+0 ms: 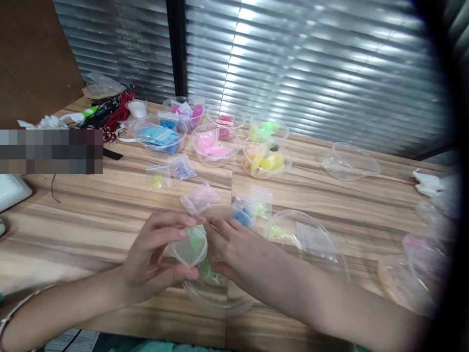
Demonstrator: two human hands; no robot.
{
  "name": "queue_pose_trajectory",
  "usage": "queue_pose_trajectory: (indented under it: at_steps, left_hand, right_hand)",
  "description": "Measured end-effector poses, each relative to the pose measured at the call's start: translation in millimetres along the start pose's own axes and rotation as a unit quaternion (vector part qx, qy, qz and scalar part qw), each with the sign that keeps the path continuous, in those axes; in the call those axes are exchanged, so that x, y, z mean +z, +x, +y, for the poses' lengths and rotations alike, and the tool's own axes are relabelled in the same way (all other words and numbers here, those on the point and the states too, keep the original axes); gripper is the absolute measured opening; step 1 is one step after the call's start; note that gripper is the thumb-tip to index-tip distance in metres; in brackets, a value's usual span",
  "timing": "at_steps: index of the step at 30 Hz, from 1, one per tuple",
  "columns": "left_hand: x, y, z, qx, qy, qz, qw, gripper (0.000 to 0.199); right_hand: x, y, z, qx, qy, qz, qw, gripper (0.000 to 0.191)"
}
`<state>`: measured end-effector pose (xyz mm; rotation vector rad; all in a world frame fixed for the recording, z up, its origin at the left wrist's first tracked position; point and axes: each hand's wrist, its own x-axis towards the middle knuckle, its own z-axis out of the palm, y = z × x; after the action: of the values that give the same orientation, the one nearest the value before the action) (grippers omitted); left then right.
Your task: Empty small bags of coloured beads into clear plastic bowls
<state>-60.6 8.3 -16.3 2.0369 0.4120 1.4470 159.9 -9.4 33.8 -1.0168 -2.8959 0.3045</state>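
Note:
A small translucent cup (pixel 188 249) with pale green stuff inside is held tilted in my left hand (pixel 159 249), its fingers round the cup. My right hand (pixel 244 249) reaches down beside it, over a large clear bowl (pixel 234 308) that has green bits (pixel 210 271) at the bottom. The fingertips of my right hand are bent and partly hidden, so what they hold cannot be made out. Just right of the bowl, a round clear container (pixel 344 254) holds yellow-green bits (pixel 282 233) and a clear plastic bag (pixel 317 241).
Small bags of pink (pixel 201 197), blue (pixel 242 214), purple (pixel 182 167) and yellow (pixel 157 180) pieces lie beyond my hands. Farther back stand several clear tubs, one with blue packets (pixel 157 136). An uncoloured clear tub (pixel 350 164) sits at the right.

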Motion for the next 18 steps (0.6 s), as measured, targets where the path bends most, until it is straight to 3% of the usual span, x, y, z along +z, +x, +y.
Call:
queue_pose_trajectory:
  at_steps: [3, 8, 14, 18]
  left_hand:
    - [-0.5, -4, -2, 0.017, 0.019, -0.019, 0.999, 0.062]
    - [1.1, -10, -4, 0.003, 0.031, -0.029, 0.999, 0.060]
    - [2.4, -14, -4, -0.042, 0.031, -0.021, 0.998, 0.057]
    - [2.3, -13, -5, -0.040, 0.018, -0.030, 0.999, 0.061]
  right_hand:
    - [5, 12, 1, -0.014, -0.019, -0.059, 0.998, 0.037]
    - [10, 12, 4, -0.046, 0.034, -0.068, 0.996, 0.039]
    - [11, 11, 5, -0.109, 0.089, -0.074, 0.987, 0.017]
    - [10, 11, 3, -0.131, 0.083, -0.092, 0.984, 0.019]
